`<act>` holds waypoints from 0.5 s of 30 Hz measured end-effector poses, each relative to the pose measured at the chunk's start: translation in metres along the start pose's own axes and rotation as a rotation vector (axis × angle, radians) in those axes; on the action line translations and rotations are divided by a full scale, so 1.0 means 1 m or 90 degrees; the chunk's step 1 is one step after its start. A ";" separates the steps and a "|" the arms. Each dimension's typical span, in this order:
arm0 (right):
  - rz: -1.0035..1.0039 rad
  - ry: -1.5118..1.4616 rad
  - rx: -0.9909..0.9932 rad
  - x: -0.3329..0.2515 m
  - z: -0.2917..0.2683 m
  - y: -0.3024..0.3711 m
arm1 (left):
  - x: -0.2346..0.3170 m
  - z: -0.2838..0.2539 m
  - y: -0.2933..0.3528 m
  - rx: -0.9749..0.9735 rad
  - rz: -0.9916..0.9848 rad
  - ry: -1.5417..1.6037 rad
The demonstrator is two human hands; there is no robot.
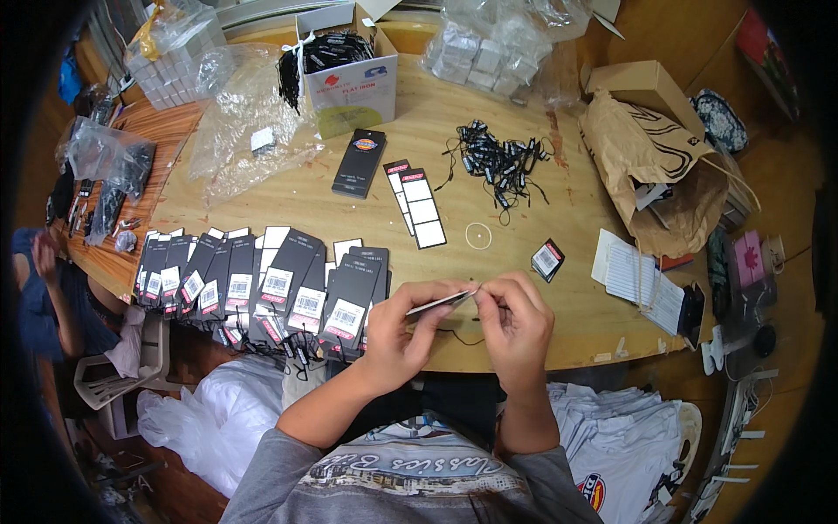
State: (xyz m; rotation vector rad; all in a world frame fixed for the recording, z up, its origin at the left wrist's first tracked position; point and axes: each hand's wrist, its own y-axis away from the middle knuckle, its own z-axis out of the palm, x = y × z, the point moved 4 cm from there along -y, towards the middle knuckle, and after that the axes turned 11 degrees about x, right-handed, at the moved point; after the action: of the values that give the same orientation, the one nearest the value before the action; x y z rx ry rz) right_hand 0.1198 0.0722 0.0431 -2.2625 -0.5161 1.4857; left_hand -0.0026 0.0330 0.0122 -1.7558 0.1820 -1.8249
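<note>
Over the table's near edge, my left hand (394, 336) grips a hang tag (439, 304), seen almost edge-on. My right hand (521, 325) meets it at the tag's end, thumb and forefinger pinched together. A thin black string (463, 336) hangs below and runs toward the right fingers, which seem to hold it; their exact grip is too small to make out. Left of my hands lie overlapping rows of dark hang tags (297, 271) with white barcode stickers. A small stack of barcode labels (547, 259) is just beyond my right hand.
Black tag strings (497, 162) lie heaped farther back. White label strips (424, 210), a black tag (359, 163) and a rubber band (477, 224) are nearby. A carton of strings (353, 92) stands behind; a paper bag (646, 157) lies right. Another person (52, 288) sits left.
</note>
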 end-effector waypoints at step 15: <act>-0.240 0.066 0.112 -0.008 -0.008 0.012 | 0.022 -0.006 -0.001 0.082 0.046 -0.142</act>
State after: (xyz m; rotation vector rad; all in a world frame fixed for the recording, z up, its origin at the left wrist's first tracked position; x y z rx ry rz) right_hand 0.1251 0.0570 0.0466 -1.9627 -0.7057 1.1716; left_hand -0.0079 0.0209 0.0305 -1.8203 0.0368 -1.5417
